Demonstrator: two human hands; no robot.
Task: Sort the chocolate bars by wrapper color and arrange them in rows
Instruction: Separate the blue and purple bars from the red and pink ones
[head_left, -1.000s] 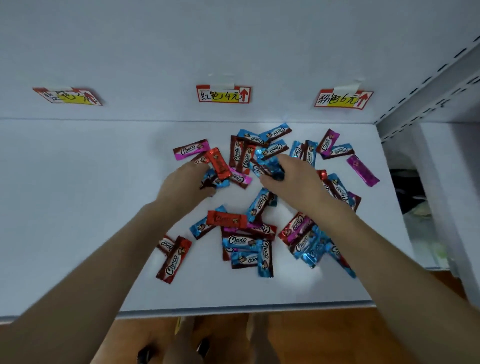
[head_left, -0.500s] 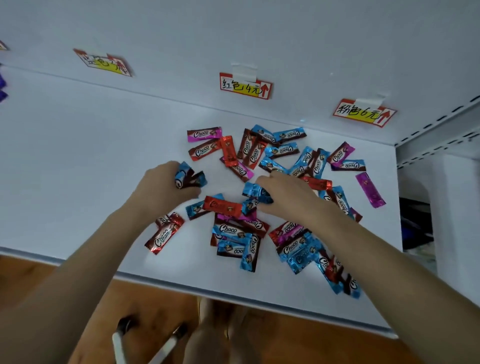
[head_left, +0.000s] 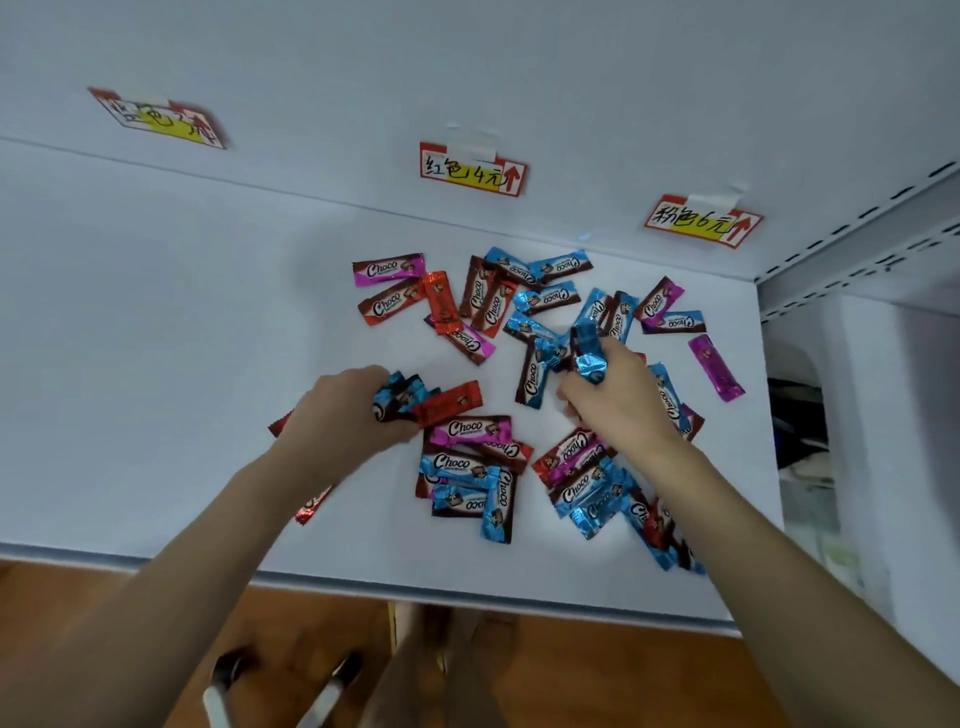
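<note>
A loose pile of chocolate bars in blue, red and pink wrappers lies on a white shelf. My left hand grips a small bunch of blue bars at the pile's left side. My right hand holds blue bars above the pile's right half. A pink bar lies apart at the right. Red and pink bars lie at the pile's far left.
Three price labels are taped to the back wall: a left label, a middle label and a right label. A perforated shelf upright stands at the right. The shelf's front edge runs above a wooden floor.
My left hand pulled back from the pile with blue bars in it. My right hand gathered more blue bars and lifted them toward the pile's right. The camera tilted.
</note>
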